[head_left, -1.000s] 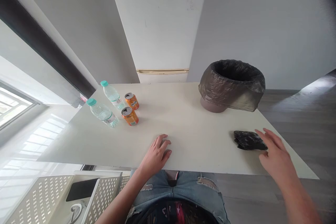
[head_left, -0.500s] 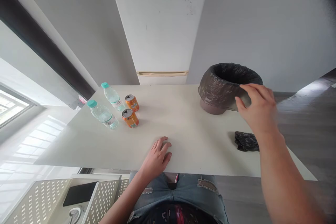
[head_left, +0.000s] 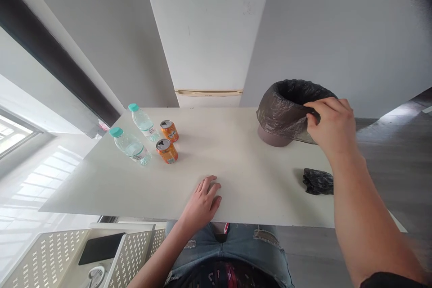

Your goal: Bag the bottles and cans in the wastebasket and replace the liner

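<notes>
On the counter [head_left: 236, 166], pinched liner [head_left: 278, 114]

The left hand [head_left: 202, 198] rests spread, empty; beyond, a black bundle [head_left: 317, 182]. Farther, the right hand's [head_left: 334, 128] grip, nearly closed, holds the liner's rim around the bin [head_left: 275, 138]: seemingly a grasping step, calling for gentle tension.

daylight from the left window [head_left: 15, 139] glares on the floor [head_left: 50, 177]; soft shadows mark the table [head_left: 232, 162]; vignetting darkens the far right.
</notes>
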Motion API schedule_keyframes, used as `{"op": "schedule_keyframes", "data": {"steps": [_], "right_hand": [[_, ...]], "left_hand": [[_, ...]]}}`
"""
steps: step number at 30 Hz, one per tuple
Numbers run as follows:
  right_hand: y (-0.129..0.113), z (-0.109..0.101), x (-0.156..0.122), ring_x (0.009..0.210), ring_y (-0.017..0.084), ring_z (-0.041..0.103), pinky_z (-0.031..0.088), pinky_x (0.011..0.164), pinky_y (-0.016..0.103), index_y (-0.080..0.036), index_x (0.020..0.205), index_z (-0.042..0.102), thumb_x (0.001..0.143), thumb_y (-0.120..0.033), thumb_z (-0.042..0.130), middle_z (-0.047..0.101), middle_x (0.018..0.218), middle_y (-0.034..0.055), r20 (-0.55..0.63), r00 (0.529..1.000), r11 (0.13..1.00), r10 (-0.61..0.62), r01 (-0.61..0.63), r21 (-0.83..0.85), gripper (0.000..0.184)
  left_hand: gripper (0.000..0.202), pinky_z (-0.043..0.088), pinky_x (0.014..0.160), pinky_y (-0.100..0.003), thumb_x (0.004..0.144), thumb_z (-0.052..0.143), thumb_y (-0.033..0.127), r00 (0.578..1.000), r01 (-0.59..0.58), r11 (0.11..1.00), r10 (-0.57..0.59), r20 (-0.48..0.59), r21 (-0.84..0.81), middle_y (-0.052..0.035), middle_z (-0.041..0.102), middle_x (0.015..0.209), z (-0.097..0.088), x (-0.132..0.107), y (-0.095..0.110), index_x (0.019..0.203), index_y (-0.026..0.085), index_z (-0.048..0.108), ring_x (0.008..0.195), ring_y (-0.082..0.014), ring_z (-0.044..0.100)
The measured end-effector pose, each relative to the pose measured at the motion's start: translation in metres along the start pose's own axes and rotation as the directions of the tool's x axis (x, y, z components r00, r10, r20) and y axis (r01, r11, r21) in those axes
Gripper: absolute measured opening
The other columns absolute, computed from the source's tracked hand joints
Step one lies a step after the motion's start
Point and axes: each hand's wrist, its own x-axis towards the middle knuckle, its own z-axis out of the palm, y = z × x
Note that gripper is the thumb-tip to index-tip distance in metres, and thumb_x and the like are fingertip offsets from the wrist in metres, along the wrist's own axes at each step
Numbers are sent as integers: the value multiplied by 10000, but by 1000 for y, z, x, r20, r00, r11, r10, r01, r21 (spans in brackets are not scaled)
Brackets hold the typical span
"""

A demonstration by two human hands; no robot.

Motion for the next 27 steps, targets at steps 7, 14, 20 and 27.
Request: {"op": "schedule_keyframes", "data": {"steps": [7,14,20,27], "right_hand": [[1,2,6,1115,290,533,466,955,353,-151,1122,739,926,-127,582,692,1081,137,0,1000,999,-3,3,55,252],[-18,-3,15,1174,324,509,372,872,420,-190,1060,649,910,-95,591,695,1108,163,134,991,999,16,-21,34,187],[-57,-29,8,1085,295,535,357,829,407,-211,975,595,903,-49,567,693,1035,121,102,990,992,-98,89,90,179],[-118,-62,-12,994,285,562,377,817,411,-199,1053,608,888,1,511,673,1023,100,51,950,933,-308,291,209,277]], "left_hand": [[276,534,1116,-499,1015,561,165,1000,-2,1000,2,-9,10,-130,546,1460,1,1,-1,1282,235,571,1362,-295,566],[283,553,1079,-498,997,582,163,1000,-9,1000,10,-22,23,-134,568,1438,-2,1,3,1271,233,588,1311,-298,595],[276,543,1091,-502,1001,576,164,1000,-14,999,15,-12,38,-140,559,1441,0,1,2,1271,220,573,1315,-303,580],[286,525,1092,-490,987,594,152,997,-57,997,59,-44,52,-128,615,1349,2,2,0,1267,210,586,1286,-291,581]]}}
